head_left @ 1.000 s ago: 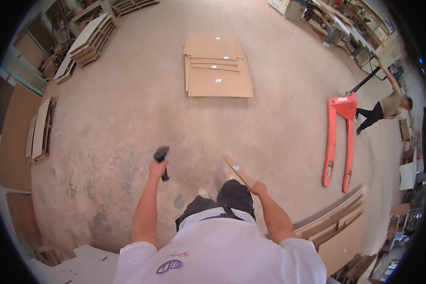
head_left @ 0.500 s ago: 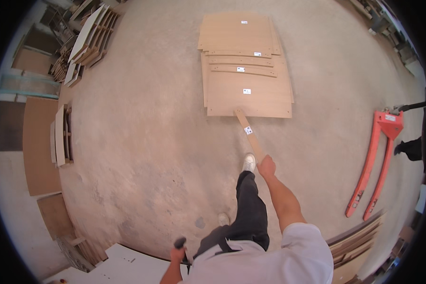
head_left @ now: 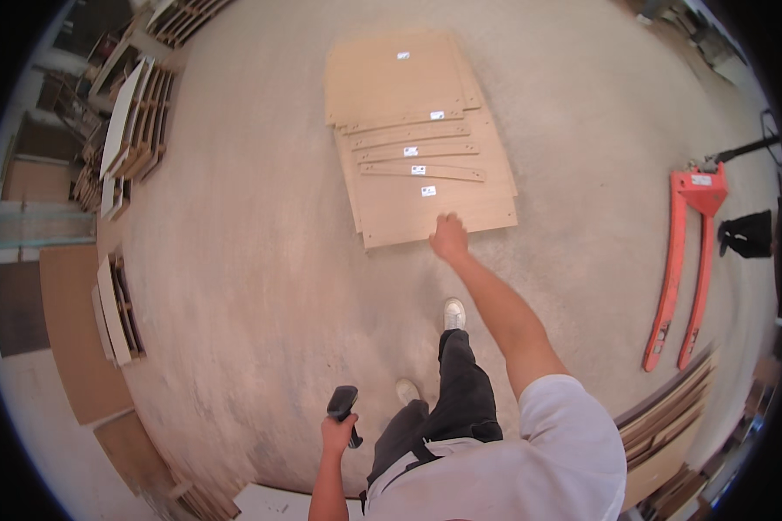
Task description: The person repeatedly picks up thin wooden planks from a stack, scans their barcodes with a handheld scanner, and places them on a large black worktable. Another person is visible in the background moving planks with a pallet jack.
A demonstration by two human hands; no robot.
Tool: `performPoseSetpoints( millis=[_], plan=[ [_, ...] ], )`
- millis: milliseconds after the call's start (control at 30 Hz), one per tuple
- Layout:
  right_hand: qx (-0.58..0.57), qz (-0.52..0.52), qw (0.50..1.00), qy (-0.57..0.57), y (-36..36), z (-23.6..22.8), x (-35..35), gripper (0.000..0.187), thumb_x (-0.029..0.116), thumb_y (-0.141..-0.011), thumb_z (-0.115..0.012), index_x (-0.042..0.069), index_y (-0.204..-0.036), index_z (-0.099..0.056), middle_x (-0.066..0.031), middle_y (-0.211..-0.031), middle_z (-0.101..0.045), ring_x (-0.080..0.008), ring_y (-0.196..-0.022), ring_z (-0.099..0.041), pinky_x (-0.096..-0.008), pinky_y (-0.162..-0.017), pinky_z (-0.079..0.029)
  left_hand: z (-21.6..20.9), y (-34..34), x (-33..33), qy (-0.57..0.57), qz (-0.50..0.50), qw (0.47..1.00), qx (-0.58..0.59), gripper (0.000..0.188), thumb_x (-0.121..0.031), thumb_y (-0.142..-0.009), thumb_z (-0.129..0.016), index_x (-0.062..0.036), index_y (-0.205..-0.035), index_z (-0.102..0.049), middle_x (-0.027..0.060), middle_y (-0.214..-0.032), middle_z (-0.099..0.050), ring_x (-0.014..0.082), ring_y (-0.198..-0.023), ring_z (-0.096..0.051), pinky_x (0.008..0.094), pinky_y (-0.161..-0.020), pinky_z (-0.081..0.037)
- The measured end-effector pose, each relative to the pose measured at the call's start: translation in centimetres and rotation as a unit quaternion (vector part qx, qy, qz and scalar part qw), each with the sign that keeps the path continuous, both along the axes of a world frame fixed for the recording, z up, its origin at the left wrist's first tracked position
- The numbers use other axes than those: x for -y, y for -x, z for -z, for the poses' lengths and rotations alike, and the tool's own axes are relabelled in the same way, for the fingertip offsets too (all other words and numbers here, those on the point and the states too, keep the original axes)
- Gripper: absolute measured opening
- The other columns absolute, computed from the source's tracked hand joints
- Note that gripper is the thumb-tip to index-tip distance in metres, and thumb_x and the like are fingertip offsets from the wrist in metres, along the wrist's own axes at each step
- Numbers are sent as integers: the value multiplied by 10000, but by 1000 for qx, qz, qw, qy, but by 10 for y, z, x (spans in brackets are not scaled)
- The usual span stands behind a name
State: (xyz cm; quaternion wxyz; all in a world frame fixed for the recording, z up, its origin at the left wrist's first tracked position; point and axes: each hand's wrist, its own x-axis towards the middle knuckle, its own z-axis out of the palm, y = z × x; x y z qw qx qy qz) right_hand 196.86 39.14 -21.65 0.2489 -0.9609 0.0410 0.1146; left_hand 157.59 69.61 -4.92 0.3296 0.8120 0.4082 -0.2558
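A black handheld scanner point(head_left: 342, 402) is gripped in my left hand point(head_left: 337, 432), held low in front of my left side. My right hand point(head_left: 448, 236) reaches forward above the near edge of a large light-brown wooden panel point(head_left: 487, 208). Its fingers are curled in, with nothing seen in them. A little beyond the hand, a narrow wooden strip point(head_left: 456, 174) with a white label lies slightly askew on the panel. Several similar strips point(head_left: 447, 150) lie in rows behind it. Another broad panel point(head_left: 365, 82) with a label lies at the far end of the stack.
On the right stands a red pallet truck point(head_left: 669, 269), with a person's dark-clad leg point(head_left: 747, 234) beside it. Stacked boards point(head_left: 669, 417) lie at lower right. Along the left wall are piled panels point(head_left: 135, 122) and leaning boards point(head_left: 74, 321). A white surface point(head_left: 269, 504) shows at the bottom.
My right hand has let go of the wooden strip, which now lies on the panel with the others. The left hand has brought the scanner up and forward. The view has shifted.
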Motion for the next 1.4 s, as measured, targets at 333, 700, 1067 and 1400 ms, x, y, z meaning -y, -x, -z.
performPoseSetpoints(
  millis=[333, 700, 1067, 1400],
  plan=[
    [-242, 164, 956, 13, 324, -7, 67, 334, 204, -810, -632, 17, -1086, -647, -240, -1170, -622, -392, -1094, -617, -473, -918, -517, 101, -24, -108, 5, 192, 981, -5, 399, -330, -672, -766, 25, -852, -729, 207, -800, -711, 306, -792, -714, 411, -712, -541],
    [-128, 777, 613, -69, 830, -46, 7, 375, 318, -791, -655, 8, -999, -688, -211, -1054, -693, -371, -1009, -654, -448, -878, -519, 130, -69, -62, -36, 604, 787, -117, 469, -298, -632, -809, 84, -881, -698, 174, -816, -685, 285, -769, -679, 410, -683, -534],
    [-131, 870, 363, -308, 969, 83, -355, 425, 372, -782, -658, -15, -936, -740, -255, -1046, -693, -381, -1019, -678, -461, -849, -530, 124, 27, 253, 44, 731, 681, 1, 319, -251, -682, -754, 37, -815, -716, 154, -738, -699, 278, -746, -704, 393, -670, -541],
    [35, 954, 232, -186, 1105, 15, -208, 225, 245, -829, -639, 26, -820, -690, -110, -723, -692, -195, -640, -674, -334, -586, -514, 67, 478, 401, 214, 959, 180, 40, 414, -358, -667, -754, 7, -860, -717, 242, -817, -697, 394, -830, -693, 453, -753, -547]
  ],
)
